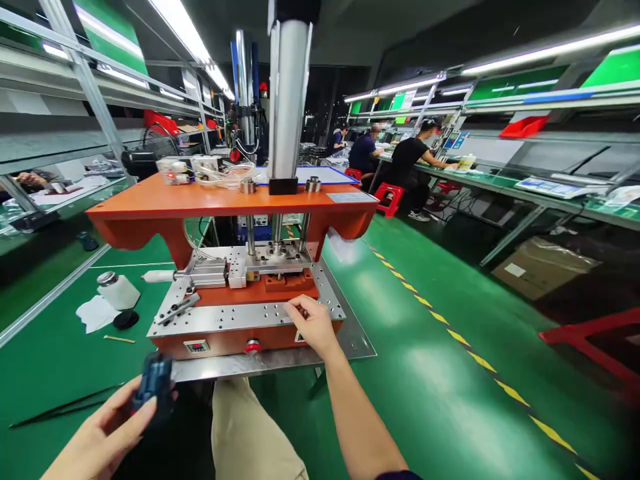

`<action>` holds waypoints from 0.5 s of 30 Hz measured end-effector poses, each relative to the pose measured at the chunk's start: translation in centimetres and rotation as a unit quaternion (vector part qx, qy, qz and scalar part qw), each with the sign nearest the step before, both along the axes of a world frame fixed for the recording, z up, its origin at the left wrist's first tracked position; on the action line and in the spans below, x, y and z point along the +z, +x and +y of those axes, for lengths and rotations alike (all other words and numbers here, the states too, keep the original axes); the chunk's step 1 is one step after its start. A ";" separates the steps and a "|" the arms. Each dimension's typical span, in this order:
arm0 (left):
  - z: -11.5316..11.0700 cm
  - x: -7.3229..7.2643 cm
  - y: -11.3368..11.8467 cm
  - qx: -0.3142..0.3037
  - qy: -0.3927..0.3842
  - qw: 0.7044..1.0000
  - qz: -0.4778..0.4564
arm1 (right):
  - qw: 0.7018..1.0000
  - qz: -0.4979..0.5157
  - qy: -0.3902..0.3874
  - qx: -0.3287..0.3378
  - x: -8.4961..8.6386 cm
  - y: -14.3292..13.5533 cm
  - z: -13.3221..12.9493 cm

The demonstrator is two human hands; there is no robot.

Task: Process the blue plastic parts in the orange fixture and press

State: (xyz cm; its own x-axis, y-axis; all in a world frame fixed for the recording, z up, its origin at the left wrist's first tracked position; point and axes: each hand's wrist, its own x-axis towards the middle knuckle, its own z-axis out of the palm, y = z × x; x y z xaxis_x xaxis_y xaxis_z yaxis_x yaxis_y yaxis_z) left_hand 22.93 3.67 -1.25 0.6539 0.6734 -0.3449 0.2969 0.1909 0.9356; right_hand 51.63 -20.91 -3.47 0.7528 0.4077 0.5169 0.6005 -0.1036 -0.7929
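A dark blue plastic part (155, 385) is held between the thumb and fingers of my left hand (113, 430), at the lower left in front of the press. My right hand (313, 325) is at the front right of the metal base plate (250, 315), its fingers curled; what they hold, if anything, is hidden. Behind it, an orange block (290, 283) lies under the raised tooling of the orange press (230, 201). A red button (253, 347) and a small display (197, 347) are on the press front.
On the green table at left are a white bottle (119, 292), a black cap (125, 320), a white cloth (97, 313), a thin stick (119, 339) and black tweezers (60, 408). People sit at a bench (525, 190) at the back right.
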 end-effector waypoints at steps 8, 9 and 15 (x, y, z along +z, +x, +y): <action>-3.0 1.6 11.5 -0.232 0.229 0.945 -0.025 | 0.999 0.013 0.017 0.030 -0.2 -0.1 0.0; -3.2 1.4 12.6 -0.252 0.250 0.934 -0.045 | 0.999 0.010 0.021 0.031 -0.1 -0.2 0.0; -3.3 -0.3 16.4 -0.294 0.214 0.925 -0.112 | 0.999 -0.010 0.006 0.031 -0.3 -0.1 -0.2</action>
